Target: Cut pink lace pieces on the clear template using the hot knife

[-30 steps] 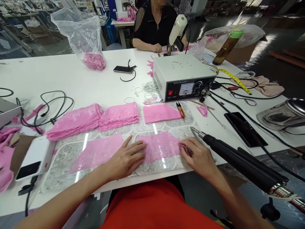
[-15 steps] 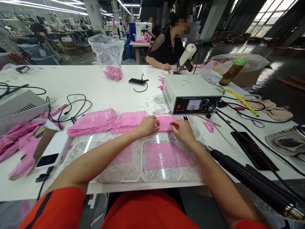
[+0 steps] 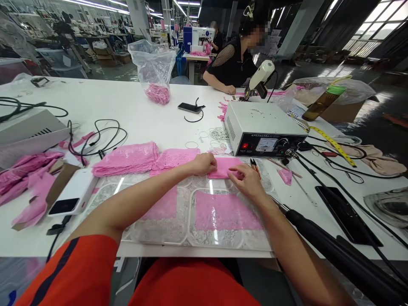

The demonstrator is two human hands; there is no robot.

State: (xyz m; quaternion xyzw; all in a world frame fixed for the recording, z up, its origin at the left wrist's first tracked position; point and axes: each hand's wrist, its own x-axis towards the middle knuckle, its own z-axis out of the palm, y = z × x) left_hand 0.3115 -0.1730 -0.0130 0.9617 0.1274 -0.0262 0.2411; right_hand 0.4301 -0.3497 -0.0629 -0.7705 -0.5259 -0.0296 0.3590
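Note:
A small pile of flat pink fabric pieces [image 3: 224,167] lies between my hands, beyond the clear plastic template [image 3: 188,238]. My left hand [image 3: 203,163] is at its left edge, fingers curled down and closed on it. At its lower right corner, my right hand [image 3: 247,180] pinches the fabric between thumb and fingers. Left of my left hand are a pink lace stack [image 3: 174,159] and a taller pink lace stack [image 3: 127,160]. One pink lace panel [image 3: 226,210] shows in the template's right frame. Orange-handled snips [image 3: 256,167] lie just beyond my right hand.
A grey control box [image 3: 267,127] stands behind my right hand. A black handheld tool [image 3: 334,242] with a cable lies along the right, beside a black phone [image 3: 347,214]. A white device [image 3: 73,193] sits at left. Across the table, a person [image 3: 236,63] sits near a clear bag [image 3: 153,68].
The view has turned slightly left, so the table's things appear further right. My left fingers are curled closer together at the fabric's edge. My right hand stays at the right corner.

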